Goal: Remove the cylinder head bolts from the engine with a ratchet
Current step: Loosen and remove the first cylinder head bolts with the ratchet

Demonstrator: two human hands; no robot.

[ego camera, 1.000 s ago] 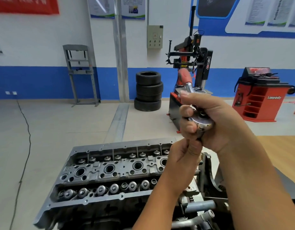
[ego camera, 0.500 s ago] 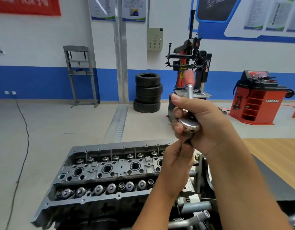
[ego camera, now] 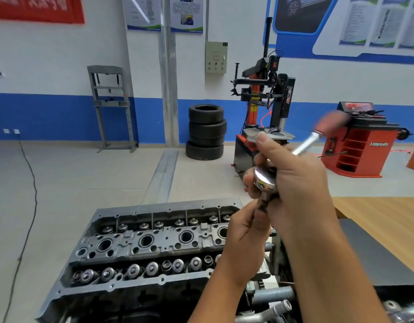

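Right hand (ego camera: 294, 183) clenched round the ratchet (ego camera: 265, 180) head, red handle blurred, slanting up to the right. Left hand (ego camera: 245, 238) below, pinching the socket extension (ego camera: 263, 203) under the head. Both held above the cylinder head (ego camera: 143, 243).

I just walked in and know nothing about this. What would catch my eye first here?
Front and centre, two hands work a shiny ratchet: the right hand grips its head while the left hand holds the shaft below it. Beneath them at lower left lies the grey engine, its top open. Behind, by the blue-striped wall, stands a stack of tyres.
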